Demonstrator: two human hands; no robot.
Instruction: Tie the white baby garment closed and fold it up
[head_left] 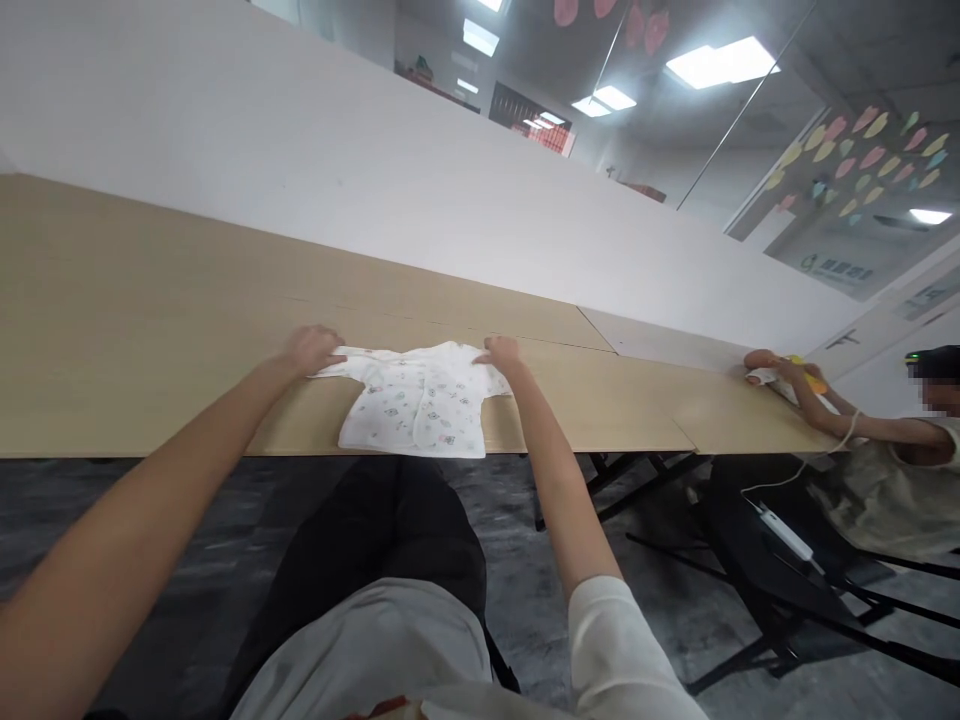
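Observation:
A small white baby shirt (415,400) with a scattered little print lies spread on the light wood table, its hem at the near edge. My left hand (312,350) has its fingers closed on the sleeve at the shirt's left. On the other side, my right hand (504,354) grips the shirt near its right shoulder, with the right sleeve partly under the wrist. Both forearms reach forward over the table edge, and the shirt's front opening runs down its middle.
The wooden table (150,320) runs along a white wall (450,200) with glass above. To the right, another person (892,470) handles white and yellow things at the same table. Black folding chairs (750,560) stand there, with a white power strip (784,535) and cable.

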